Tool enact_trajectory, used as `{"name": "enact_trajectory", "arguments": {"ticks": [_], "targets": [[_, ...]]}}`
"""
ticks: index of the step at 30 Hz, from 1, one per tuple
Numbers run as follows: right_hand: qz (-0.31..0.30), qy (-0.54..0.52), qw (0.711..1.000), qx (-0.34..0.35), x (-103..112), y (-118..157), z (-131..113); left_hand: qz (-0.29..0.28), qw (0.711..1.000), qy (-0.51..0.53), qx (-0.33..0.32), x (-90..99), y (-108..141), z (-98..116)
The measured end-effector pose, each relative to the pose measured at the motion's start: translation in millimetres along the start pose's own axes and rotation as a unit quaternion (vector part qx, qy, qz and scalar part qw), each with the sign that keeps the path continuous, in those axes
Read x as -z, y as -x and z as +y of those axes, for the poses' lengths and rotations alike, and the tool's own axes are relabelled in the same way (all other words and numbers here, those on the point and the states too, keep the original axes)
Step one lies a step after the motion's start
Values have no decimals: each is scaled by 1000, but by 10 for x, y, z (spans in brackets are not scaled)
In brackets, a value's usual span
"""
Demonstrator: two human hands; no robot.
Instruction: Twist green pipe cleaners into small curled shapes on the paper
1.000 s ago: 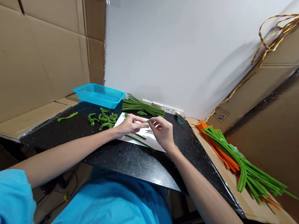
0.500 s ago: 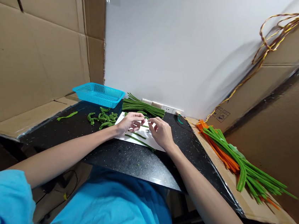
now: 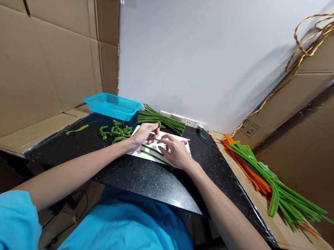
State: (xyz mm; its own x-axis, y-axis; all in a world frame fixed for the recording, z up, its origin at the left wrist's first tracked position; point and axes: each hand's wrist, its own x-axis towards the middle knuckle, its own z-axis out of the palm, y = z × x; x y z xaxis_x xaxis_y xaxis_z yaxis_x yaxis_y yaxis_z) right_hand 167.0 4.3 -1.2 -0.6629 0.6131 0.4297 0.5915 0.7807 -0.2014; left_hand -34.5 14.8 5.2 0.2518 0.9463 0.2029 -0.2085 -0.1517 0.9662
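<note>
My left hand (image 3: 145, 134) pinches a short curled green pipe cleaner (image 3: 159, 124) between thumb and fingertips, above a white sheet (image 3: 136, 153). Just to its right, my right hand (image 3: 176, 150) hovers low over the same sheet, palm down, its fingers bent and apart with nothing visible in them. Straight cut lengths of green pipe cleaner (image 3: 158, 158) lie on the sheet beneath and in front of both hands. Something with a red part (image 3: 184, 142) shows beyond my right hand; the hand hides most of it.
Left of the sheet is a pile of twisted green pipe cleaners (image 3: 120, 132), with a green strip (image 3: 77, 129) farther left. A blue basket (image 3: 112, 107) and a long green bundle (image 3: 163, 120) stand at the back. Green stems (image 3: 279, 188) and orange stems (image 3: 247, 167) lie on cardboard at right.
My right hand has moved away from my left, lower and over the sheet. My left hand has lifted slightly, and the curled pipe cleaner now shows at its fingertips.
</note>
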Motion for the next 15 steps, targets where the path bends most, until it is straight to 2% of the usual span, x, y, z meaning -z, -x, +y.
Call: {"name": "enact_trajectory", "arguments": {"ticks": [9,12,15], "targets": [[-51,-12,999,16,5,-2,10,58,998,-18,-9,42,-35,8],[-60,-5,998,21,11,-15,7,67,995,-66,-40,115,-94,12],[-59,18,998,12,29,-17,14,74,979,-161,-99,273,-178,94]]}}
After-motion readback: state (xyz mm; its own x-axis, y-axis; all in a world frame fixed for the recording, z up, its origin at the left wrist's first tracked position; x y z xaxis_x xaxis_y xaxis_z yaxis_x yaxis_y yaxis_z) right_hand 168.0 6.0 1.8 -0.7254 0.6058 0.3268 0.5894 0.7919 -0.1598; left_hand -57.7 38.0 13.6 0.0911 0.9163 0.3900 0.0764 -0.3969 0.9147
